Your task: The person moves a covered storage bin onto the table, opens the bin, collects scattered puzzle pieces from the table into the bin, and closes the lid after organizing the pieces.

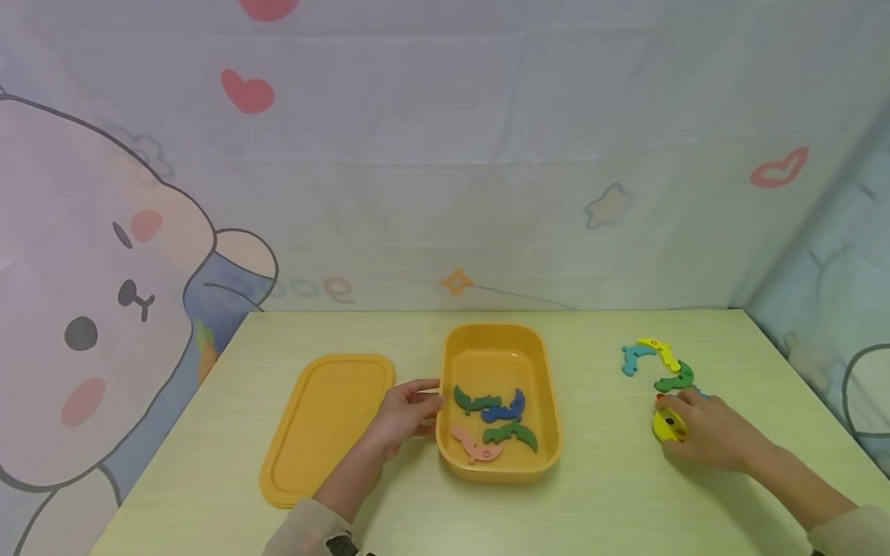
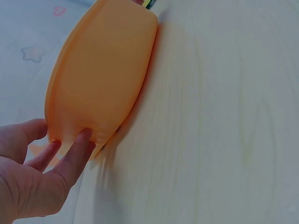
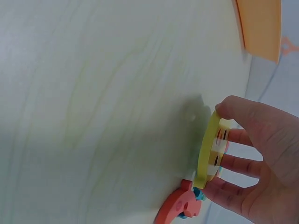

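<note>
Tray: orange (image 1: 490, 363), on the pale wooden table (image 1: 598, 510); landmark for all places below.
Left hand: (image 1: 410, 413) at the tray's left wall; fingers spread, tips touching the outside of it, not wrapped round.
Right hand: (image 1: 712, 432) well right of the tray; thumb and fingers pinch the yellow face piece.
Yellow face piece: (image 1: 666, 426) right of the tray, level with its near half; dark eyes, red bit on top. Contact with table: can't tell.
Loose arc: right of the tray, level with its far half. Light-blue piece (image 1: 636, 357) nearest the tray, then yellow curved piece (image 1: 660, 351), then green piece (image 1: 677, 378).
Blue bit: (image 1: 702, 395) right of the tray, mostly hidden by the right hand.
Red piece: (image 3: 180, 205) right of the tray, next to the yellow face piece; seen in right wrist view only.
Tray contents: two green lizard shapes (image 1: 512, 436), one blue (image 1: 506, 409), one pink (image 1: 476, 446), all toward the tray's near end.
Lid: flat, orange (image 1: 327, 421), left of the tray, apart from it; left forearm crosses its near right edge.
Backdrop: printed cloth (image 1: 417, 193) behind the tray.
</note>
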A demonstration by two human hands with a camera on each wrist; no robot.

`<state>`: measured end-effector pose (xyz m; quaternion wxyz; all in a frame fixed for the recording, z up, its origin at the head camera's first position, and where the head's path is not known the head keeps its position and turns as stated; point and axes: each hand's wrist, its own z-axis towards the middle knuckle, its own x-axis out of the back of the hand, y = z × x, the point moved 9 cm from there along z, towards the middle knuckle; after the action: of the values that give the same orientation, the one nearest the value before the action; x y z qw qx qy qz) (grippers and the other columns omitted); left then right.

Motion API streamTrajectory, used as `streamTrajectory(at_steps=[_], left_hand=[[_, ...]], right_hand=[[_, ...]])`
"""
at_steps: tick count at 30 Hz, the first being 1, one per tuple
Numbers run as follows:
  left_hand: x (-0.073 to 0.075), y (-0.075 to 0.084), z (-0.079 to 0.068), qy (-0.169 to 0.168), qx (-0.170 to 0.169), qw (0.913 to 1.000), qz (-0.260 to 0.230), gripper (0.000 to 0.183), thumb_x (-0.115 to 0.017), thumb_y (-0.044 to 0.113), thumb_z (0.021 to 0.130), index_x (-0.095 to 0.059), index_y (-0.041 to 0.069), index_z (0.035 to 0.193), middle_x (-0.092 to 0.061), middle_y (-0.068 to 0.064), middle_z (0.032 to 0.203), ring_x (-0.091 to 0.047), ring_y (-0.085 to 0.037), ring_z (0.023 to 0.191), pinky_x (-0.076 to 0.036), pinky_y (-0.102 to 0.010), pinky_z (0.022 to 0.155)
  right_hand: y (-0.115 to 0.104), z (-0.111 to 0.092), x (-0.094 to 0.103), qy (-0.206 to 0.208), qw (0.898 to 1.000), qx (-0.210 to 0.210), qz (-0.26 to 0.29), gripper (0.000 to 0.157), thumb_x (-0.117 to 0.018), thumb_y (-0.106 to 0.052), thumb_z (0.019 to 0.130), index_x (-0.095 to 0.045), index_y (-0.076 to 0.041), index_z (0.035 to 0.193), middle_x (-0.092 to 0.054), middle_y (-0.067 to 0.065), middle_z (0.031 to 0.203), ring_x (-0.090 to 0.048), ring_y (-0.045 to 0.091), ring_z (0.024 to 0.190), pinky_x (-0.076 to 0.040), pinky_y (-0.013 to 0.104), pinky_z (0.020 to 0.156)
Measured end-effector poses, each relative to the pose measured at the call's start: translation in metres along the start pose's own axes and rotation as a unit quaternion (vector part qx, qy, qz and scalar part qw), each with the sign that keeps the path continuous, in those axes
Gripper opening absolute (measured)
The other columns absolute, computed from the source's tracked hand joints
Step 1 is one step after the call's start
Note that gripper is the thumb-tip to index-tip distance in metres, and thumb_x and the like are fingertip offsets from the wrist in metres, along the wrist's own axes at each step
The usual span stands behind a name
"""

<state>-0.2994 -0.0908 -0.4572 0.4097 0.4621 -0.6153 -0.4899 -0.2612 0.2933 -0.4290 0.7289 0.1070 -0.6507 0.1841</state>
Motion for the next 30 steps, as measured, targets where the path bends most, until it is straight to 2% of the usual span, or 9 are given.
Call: streamTrajectory(at_steps=[6,15,21,26,30], left_hand=[[0.000,-0.001,0.001,-0.001,-0.001,1.0000,-0.001,0.045,-0.060,0.016,0.089,-0.049,0.000,0.130,-0.057,-0.025,0.117,-0.066,-0.025,0.087,-0.056,-0.036,0.070],[0.000,0.000,0.000,-0.001,0.000,1.0000,-0.001,0.044,-0.060,0.015,0.089,-0.049,-0.001,0.129,-0.057,-0.025,0.117,-0.066,-0.025,0.086,-0.056,-0.034,0.069],[0.001,0.000,0.000,0.001,0.001,1.0000,0.001,0.044,-0.060,0.016,0.089,-0.050,0.000,0.129,-0.057,-0.025,0.116,-0.066,-0.025,0.086,-0.056,-0.034,0.069],[0.001,0.000,-0.001,0.003,0.002,1.0000,0.000,0.045,-0.060,0.016,0.089,-0.049,0.000,0.130,-0.057,-0.024,0.116,-0.066,-0.025,0.086,-0.056,-0.035,0.070],[0.000,-0.001,0.000,0.003,0.002,1.0000,0.000,0.045,-0.060,0.016,0.089,-0.049,0.000,0.130,-0.058,-0.023,0.115,-0.066,-0.025,0.087,-0.056,-0.035,0.069]], right_hand=[[-0.005,0.009,0.009,0.009,1.000,0.025,-0.007,0.041,-0.075,-0.025,0.070,-0.062,-0.007,0.105,-0.058,0.010,0.094,-0.050,0.015,0.070,-0.043,0.036,0.064],[-0.010,0.021,0.023,0.007,1.000,0.030,-0.003,0.040,-0.076,-0.021,0.070,-0.060,-0.007,0.104,-0.055,0.007,0.091,-0.044,0.014,0.067,-0.039,0.033,0.063],[-0.014,0.032,0.024,-0.001,0.999,0.037,-0.012,0.040,-0.074,-0.020,0.071,-0.059,-0.007,0.107,-0.056,0.006,0.092,-0.046,0.013,0.069,-0.041,0.036,0.067],[-0.020,0.043,0.023,-0.009,0.999,0.045,-0.013,0.041,-0.072,-0.020,0.073,-0.059,-0.007,0.109,-0.056,0.009,0.097,-0.052,0.019,0.074,-0.044,0.039,0.069],[-0.026,0.050,0.026,-0.005,0.998,0.055,-0.007,0.040,-0.071,-0.019,0.073,-0.058,-0.008,0.109,-0.055,0.009,0.097,-0.051,0.021,0.076,-0.044,0.041,0.070]])
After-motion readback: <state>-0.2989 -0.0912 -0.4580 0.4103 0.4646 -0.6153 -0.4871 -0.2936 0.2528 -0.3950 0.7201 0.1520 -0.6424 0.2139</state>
